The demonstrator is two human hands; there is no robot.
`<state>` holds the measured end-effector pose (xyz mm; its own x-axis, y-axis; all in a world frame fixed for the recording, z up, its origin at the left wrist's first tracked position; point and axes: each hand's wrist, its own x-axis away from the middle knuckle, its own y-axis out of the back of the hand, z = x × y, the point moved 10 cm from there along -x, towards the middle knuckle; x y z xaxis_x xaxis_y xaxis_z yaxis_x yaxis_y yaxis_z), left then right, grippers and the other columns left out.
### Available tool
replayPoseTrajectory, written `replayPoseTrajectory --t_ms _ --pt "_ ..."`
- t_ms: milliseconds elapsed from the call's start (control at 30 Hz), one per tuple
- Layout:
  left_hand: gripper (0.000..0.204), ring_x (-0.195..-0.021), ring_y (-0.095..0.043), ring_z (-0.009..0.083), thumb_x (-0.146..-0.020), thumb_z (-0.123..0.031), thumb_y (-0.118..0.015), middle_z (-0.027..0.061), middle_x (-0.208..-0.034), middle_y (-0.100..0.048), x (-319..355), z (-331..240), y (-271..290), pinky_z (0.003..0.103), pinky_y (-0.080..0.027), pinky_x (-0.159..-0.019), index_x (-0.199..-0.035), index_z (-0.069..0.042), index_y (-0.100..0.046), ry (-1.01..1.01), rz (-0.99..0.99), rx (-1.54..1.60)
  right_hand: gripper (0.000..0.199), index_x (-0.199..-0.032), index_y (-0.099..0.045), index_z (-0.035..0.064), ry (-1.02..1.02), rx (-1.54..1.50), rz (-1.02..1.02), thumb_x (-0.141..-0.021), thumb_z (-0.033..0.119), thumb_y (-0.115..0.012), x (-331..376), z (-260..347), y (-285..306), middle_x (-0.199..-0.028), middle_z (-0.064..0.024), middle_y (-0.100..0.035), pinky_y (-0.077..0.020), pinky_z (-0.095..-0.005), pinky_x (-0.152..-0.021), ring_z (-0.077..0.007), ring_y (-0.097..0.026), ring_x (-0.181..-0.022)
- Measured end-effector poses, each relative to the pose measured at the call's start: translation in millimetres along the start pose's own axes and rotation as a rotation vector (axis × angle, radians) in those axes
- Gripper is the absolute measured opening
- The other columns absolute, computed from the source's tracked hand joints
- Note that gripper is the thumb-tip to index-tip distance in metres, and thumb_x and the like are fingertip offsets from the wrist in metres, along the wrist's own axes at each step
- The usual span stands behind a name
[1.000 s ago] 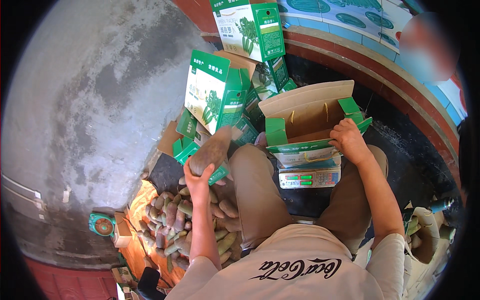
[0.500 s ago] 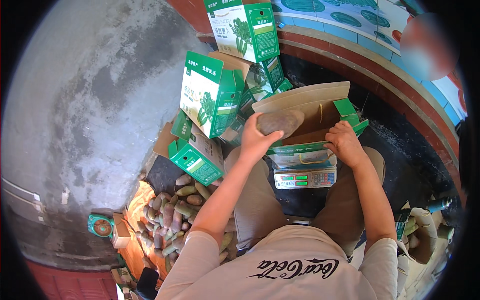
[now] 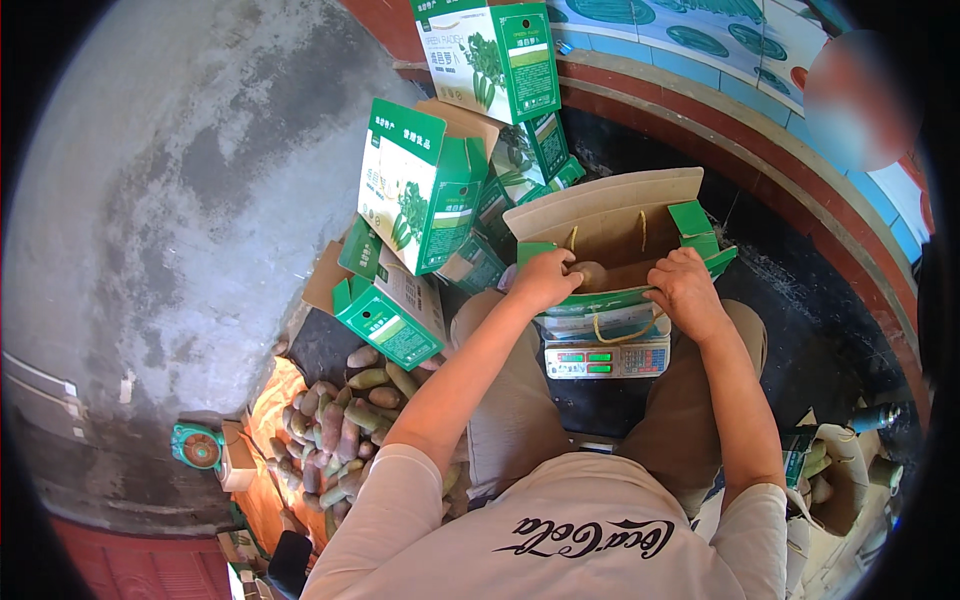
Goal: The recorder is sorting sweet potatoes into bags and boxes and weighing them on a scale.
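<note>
An open green and white carton with brown flaps stands on a small digital scale between my knees. My left hand is at the carton's near left rim, fingers closed on a brownish root vegetable that lies partly inside. My right hand rests on the carton's near right edge and grips it. A yellow cord handle hangs over the front.
Several green and white cartons are stacked and tipped to the left of the scale. A heap of purple-green roots lies on an orange sheet at my lower left. A teal tape dispenser sits on the concrete. Another person is at top right.
My left hand lifted a root from the heap at the lower left, swung it up over the carton and has lowered it into the opening. My right hand stayed on the carton's edge.
</note>
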<state>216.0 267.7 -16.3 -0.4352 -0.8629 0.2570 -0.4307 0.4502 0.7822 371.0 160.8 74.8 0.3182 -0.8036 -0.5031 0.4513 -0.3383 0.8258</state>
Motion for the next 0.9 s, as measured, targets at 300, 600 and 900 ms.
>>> replayPoseTrajectory --t_ms 300,600,900 --pt "0.032 -0.078 -0.062 0.0199 -0.086 -0.027 -0.058 0.0140 -0.090 -0.064 47 -24 23 0.029 -0.048 -0.073 -0.103 -0.001 -0.059 -0.118 -0.055 0.149 0.020 -0.066 -0.054 0.0088 -0.048 0.044 -0.031 -0.058 0.011 -0.072 1 -9 3 -0.068 -0.0043 -0.052 -0.0390 -0.0356 -0.073 -0.0232 -0.051 -0.074" --pt "0.015 -0.087 -0.061 0.0159 -0.089 -0.004 -0.052 0.0091 -0.092 -0.064 132 53 104 0.028 -0.049 -0.080 -0.102 0.001 -0.057 -0.240 -0.635 0.664 0.020 -0.067 -0.054 0.0077 -0.053 0.040 -0.022 -0.059 0.010 -0.072 3 -3 0 -0.068 -0.0053 -0.052 -0.0388 -0.0362 -0.071 -0.0246 -0.051 -0.072" --pt "0.017 -0.076 -0.062 0.0313 -0.083 -0.014 -0.056 0.0189 -0.082 -0.062 228 263 27 0.037 -0.048 -0.069 -0.091 0.000 -0.061 0.277 -0.684 0.117 0.023 -0.067 -0.054 0.0071 -0.095 0.056 -0.066 -0.056 0.010 -0.073 2 0 6 -0.069 -0.0065 -0.052 -0.0387 -0.0376 -0.070 -0.0263 -0.050 -0.071"
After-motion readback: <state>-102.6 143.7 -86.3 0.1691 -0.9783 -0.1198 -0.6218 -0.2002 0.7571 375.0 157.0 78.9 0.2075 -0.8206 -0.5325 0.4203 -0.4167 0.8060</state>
